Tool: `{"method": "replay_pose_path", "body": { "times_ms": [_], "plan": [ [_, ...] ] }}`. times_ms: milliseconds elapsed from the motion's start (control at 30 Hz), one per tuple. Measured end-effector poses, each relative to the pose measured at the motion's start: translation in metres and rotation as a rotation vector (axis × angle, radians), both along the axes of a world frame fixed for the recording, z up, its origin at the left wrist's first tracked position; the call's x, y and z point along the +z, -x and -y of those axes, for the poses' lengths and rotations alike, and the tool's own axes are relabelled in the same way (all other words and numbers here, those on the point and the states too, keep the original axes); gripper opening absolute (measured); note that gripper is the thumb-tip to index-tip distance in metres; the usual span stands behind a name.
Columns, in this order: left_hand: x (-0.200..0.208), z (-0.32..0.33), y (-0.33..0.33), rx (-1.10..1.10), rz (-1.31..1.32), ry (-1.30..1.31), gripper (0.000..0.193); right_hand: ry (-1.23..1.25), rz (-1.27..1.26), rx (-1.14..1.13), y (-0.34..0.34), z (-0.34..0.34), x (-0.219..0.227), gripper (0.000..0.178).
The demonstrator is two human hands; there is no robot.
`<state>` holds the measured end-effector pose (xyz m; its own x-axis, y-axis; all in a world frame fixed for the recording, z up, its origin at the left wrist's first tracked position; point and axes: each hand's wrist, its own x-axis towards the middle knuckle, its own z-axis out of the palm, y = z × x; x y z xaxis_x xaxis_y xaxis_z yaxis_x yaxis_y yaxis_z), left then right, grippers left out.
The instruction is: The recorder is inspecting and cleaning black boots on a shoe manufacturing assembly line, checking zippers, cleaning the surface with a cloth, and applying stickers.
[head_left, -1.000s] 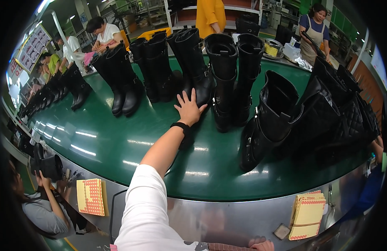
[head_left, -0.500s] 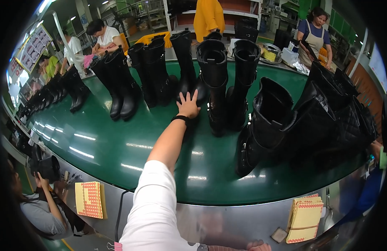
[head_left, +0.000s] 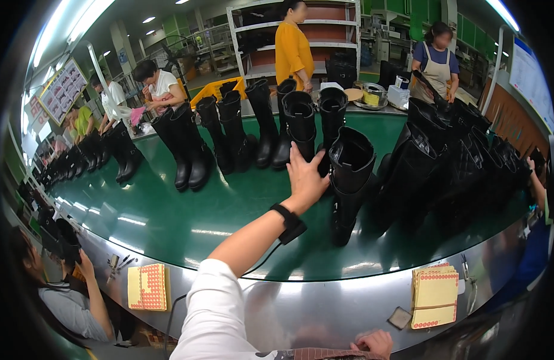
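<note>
My left hand (head_left: 308, 180) reaches over the green table with its fingers spread. The fingertips lie against the shaft of a tall black boot (head_left: 299, 117), and the thumb points toward another black boot (head_left: 352, 159) on the right. Mates and similar buckled boots stand upright close by, such as a boot (head_left: 334, 108) just behind. Low at the front edge, my right hand (head_left: 376, 343) rests with its fingers loosely curled in, and no object shows in it.
Pairs of black boots (head_left: 190, 147) line the green table (head_left: 247, 240), crowded at the right (head_left: 421, 162). Yellow card stacks (head_left: 148, 288) (head_left: 436, 300) and a small square pad (head_left: 400, 318) lie on the metal ledge. Several people work around; one in yellow (head_left: 294, 51) stands beyond.
My left hand has moved right, from a boot's toe to a boot shaft. The boots in front of me sit differently, and the view has tilted up. The right hand stays low.
</note>
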<state>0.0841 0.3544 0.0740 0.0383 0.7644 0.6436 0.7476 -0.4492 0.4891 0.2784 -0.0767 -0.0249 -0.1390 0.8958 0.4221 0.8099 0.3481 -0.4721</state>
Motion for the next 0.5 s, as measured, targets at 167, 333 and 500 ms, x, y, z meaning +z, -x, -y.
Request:
{"method": "replay_pose_path", "body": {
  "times_ms": [167, 333, 500],
  "plan": [
    [0.034, -0.054, -0.056, 0.384, 0.191, 0.231, 0.049, 0.029, 0.016, 0.005, -0.002, 0.003, -0.005, 0.019],
    [0.028, -0.053, -0.019, 0.285, 0.273, 0.178, 0.028, 0.113, 0.092, 0.02, -0.005, 0.003, -0.002, 0.02],
    [0.042, -0.012, 0.053, 0.416, 0.166, 0.009, 0.039, 0.06, -0.061, 0.005, -0.005, 0.003, 0.004, 0.018]
  ]
}}
